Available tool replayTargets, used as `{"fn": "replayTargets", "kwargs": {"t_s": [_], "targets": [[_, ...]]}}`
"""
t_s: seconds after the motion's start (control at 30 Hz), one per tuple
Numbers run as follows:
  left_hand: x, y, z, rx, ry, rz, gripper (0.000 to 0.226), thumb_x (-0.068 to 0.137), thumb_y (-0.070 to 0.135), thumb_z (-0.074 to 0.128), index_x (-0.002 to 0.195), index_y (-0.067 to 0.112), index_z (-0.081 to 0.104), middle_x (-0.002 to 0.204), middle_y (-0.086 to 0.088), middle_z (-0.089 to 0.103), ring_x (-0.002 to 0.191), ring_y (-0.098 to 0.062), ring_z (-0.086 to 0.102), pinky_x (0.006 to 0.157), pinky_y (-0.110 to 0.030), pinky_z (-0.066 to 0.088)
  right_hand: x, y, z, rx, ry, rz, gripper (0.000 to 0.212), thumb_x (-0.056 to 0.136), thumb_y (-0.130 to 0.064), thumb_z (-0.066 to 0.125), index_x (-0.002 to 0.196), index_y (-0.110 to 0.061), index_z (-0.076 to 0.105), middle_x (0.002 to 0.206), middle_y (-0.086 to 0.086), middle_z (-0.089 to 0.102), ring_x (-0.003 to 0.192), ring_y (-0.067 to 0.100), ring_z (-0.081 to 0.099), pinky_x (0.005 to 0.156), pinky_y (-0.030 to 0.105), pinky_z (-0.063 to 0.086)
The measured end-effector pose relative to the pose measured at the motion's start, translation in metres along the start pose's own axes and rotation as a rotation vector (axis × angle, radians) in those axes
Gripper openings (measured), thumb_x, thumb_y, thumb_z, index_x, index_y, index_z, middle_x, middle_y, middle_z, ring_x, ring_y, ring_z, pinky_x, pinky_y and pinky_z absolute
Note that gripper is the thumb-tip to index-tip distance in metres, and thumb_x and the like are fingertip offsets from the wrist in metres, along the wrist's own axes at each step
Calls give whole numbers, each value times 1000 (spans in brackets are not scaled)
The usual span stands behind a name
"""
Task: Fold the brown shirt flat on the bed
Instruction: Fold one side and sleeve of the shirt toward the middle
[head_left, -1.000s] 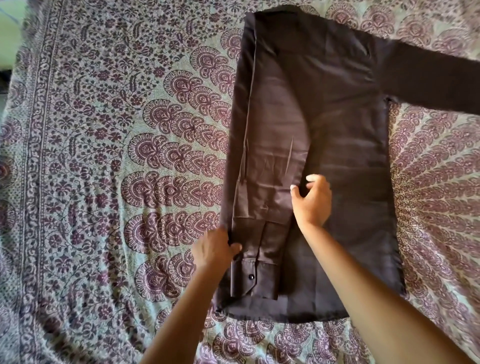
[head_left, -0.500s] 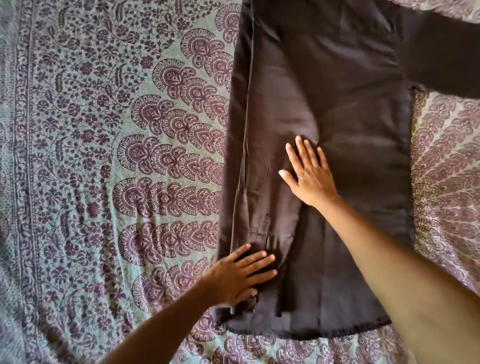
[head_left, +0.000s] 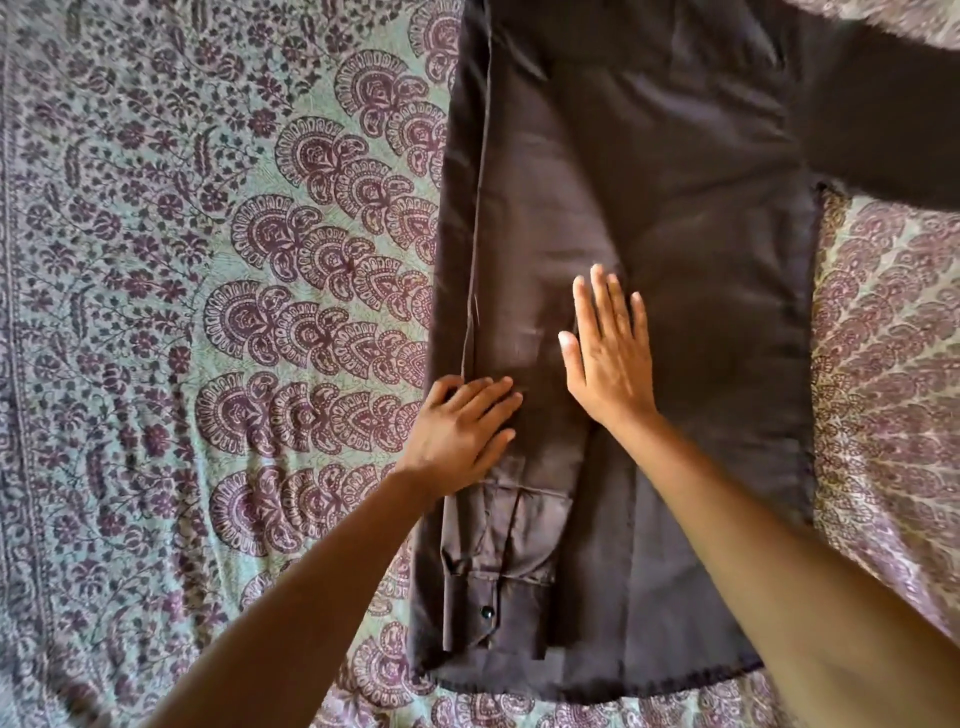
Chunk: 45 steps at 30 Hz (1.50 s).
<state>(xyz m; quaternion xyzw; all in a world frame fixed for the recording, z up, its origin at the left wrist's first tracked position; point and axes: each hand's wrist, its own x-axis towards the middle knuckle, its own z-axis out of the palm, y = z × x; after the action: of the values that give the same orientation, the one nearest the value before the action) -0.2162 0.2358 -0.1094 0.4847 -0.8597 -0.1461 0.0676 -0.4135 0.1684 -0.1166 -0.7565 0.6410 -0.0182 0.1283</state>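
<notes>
The brown shirt (head_left: 701, 218) lies flat on the bed, back up, its hem toward me. Its left side is folded inward, and the left sleeve (head_left: 524, 291) runs down that fold to a buttoned cuff (head_left: 493, 608) near the hem. The right sleeve (head_left: 883, 119) stretches out to the upper right, unfolded. My left hand (head_left: 462, 436) presses flat on the folded sleeve at the shirt's left edge, fingers straight. My right hand (head_left: 610, 353) lies flat on the sleeve's inner edge at mid-shirt, fingers straight and pointing away from me.
A bedspread (head_left: 208, 312) with a purple and green paisley pattern covers the bed all around the shirt. Broad stretches of it show to the left and a narrower strip to the right of the shirt.
Both hands went from pinching the sleeve to lying flat. Over the last half second my left hand slid up the sleeve, uncovering the cuff; my right hand stays flat at mid-shirt.
</notes>
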Motion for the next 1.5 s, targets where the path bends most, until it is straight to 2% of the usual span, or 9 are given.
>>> {"fn": "replayTargets", "kwargs": {"t_s": [0.1, 0.2, 0.27, 0.4, 0.53, 0.8, 0.87, 1.0, 1.5], "targets": [[36, -9, -23, -67, 218, -110, 24, 91, 26, 46, 101, 19, 66, 102, 3, 70, 81, -21, 65, 77, -35, 39, 23, -5, -7, 13, 38, -7, 57, 94, -32, 25, 145, -7, 22, 153, 14, 19, 142, 26, 18, 114, 39, 5], [92, -26, -32, -99, 305, -256, 25, 90, 23, 44, 104, 17, 64, 104, 1, 69, 89, -22, 64, 82, -34, 37, 45, -12, -7, 25, 54, 24, 58, 96, -34, 21, 145, -4, 19, 153, 16, 17, 143, 26, 14, 115, 36, 4], [131, -40, -29, -110, 255, -265, 34, 91, 25, 40, 117, 16, 61, 121, -2, 63, 109, -21, 59, 94, -33, 35, 56, -16, 0, 28, 51, 78, 61, 95, -37, 19, 145, -3, 16, 154, 17, 15, 143, 26, 13, 115, 34, 3], [192, -73, -15, 9, -50, -130, 62, 90, 45, 20, 146, 18, 27, 154, -2, 24, 143, -18, 19, 115, -35, 6, 67, -12, 16, -14, 67, 150, 63, 94, -39, 24, 143, 0, 21, 151, 20, 21, 140, 29, 22, 115, 36, 8], [228, -119, -16, 165, -152, -29, 66, 90, 51, 13, 149, 22, 14, 157, 2, 15, 144, -16, 15, 115, -39, 4, 72, -12, 20, -28, 73, 164, 64, 92, -38, 26, 144, 0, 22, 152, 19, 21, 140, 29, 24, 114, 37, 12], [279, -161, -45, 54, 47, -479, 55, 99, 36, 24, 149, 17, 11, 158, -1, 8, 145, -16, 3, 116, -40, -4, 72, -12, 20, -21, 47, 175, 64, 93, -37, 26, 144, -1, 19, 152, 17, 19, 141, 26, 22, 114, 37, 13], [281, -134, -37, 34, 140, -419, 58, 96, 36, 26, 149, 14, 12, 157, -3, 9, 145, -17, 5, 116, -39, -3, 73, -12, 19, -16, 47, 181, 64, 92, -37, 26, 144, -1, 20, 152, 17, 20, 140, 26, 22, 114, 37, 13], [296, -127, -18, 119, 21, -220, 63, 94, 46, 22, 149, 17, 10, 158, -1, 8, 145, -15, 7, 115, -39, -2, 74, -12, 19, -23, 50, 183, 64, 91, -38, 26, 144, -2, 20, 152, 16, 19, 141, 25, 22, 114, 37, 14], [371, -187, -67, -197, -9, -557, 58, 98, 46, 23, 149, 20, 11, 158, 2, 3, 145, -14, 2, 116, -43, -3, 75, -8, 24, -15, 72, 163, 66, 88, -36, 30, 145, -2, 22, 153, 15, 17, 142, 22, 14, 115, 37, 13]]}}
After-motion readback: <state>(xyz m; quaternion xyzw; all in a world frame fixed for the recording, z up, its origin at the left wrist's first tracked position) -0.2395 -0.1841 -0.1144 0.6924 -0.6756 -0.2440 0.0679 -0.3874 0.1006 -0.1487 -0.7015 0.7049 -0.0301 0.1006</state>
